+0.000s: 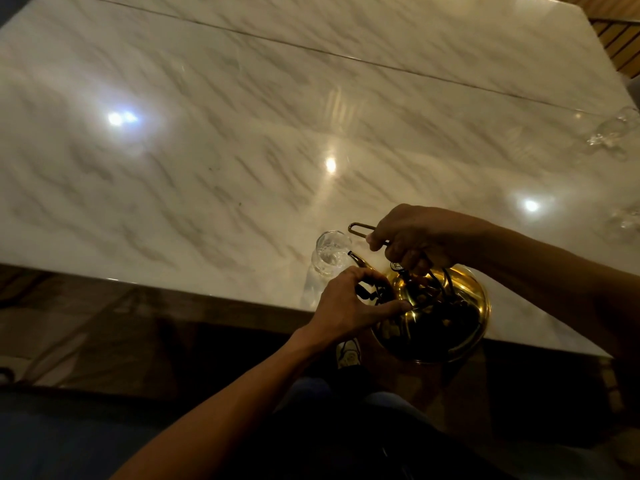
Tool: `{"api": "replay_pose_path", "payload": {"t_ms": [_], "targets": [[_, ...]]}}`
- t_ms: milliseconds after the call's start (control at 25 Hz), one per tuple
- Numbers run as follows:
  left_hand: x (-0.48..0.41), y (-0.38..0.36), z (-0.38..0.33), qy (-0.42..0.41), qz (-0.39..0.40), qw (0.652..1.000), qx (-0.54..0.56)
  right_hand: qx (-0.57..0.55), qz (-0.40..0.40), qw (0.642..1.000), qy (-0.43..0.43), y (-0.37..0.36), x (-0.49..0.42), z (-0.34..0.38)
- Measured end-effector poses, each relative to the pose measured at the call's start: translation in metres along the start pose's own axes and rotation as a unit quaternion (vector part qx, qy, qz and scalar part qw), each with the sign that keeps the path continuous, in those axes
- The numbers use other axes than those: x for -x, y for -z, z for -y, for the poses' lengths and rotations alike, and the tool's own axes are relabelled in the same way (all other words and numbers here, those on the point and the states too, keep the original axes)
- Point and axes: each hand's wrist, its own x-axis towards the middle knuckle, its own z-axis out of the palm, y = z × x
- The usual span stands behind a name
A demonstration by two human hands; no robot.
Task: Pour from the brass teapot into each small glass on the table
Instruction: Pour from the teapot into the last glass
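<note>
The shiny brass teapot (446,317) tilts toward 10 o'clock near the surface's front edge, spout over a clear small glass (330,252). Two more glasses (613,131) (623,220) stand far off at 3 o'clock.

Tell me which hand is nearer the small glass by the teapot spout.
Left. The left hand sits just below the small glass, on the brass teapot; the right hand grips the handle, right of it.
</note>
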Motion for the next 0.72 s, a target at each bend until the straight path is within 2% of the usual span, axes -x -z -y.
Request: {"api": "replay_pose_path", "payload": {"t_ms": [720], "targets": [[0.004, -0.0024, -0.0019, -0.008, 0.002, 1.0, -0.004, 0.013, -0.019, 1.0, 0.003, -0.003, 0.0095, -0.0021]]}}
